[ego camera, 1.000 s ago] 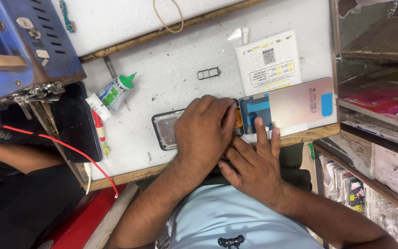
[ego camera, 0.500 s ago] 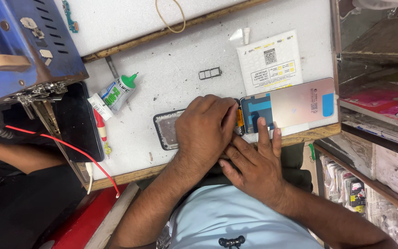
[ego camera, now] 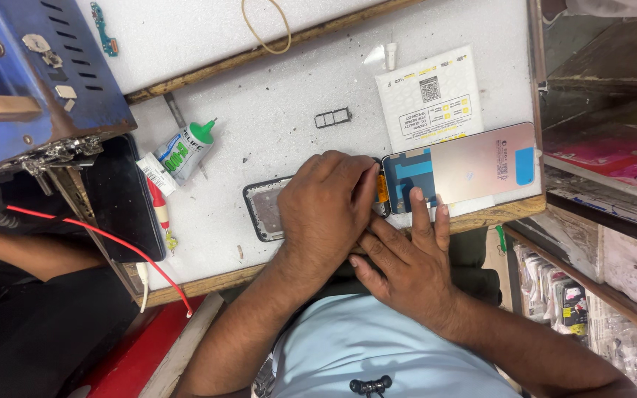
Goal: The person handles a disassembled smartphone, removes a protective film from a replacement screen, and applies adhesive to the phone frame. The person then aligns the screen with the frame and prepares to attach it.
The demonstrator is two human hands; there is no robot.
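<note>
Pressing down with the left hand (ego camera: 326, 210), palm flat and fingers together, on the dark rectangular phone frame (ego camera: 263, 210) at the near edge of the white work surface (ego camera: 274, 125); only the frame's left end shows past the knuckles. Grip of this hand: none closed, a flat press, nothing pinched that can be seen. Right hand (ego camera: 407, 262) lies just right of the frame, index and middle fingers stretched onto the lower left corner of the pinkish rectangular display panel (ego camera: 473, 166), which touches the frame's right end; its blue-backed portion sits nearest the frame. Grip here also flat, holding nothing. Small orange connector patch between frame and panel, mostly hidden by fingers. Beyond the frame: a small grey card tray (ego camera: 332, 117); a white printed leaflet (ego camera: 429, 99) further right. Left of the frame: a green-capped glue tube (ego camera: 182, 155) and a red-handled tool (ego camera: 159, 210). Judgement: the join likely wants even, straight-down pressure, panel kept steady, no twist on the connector strip.
</note>
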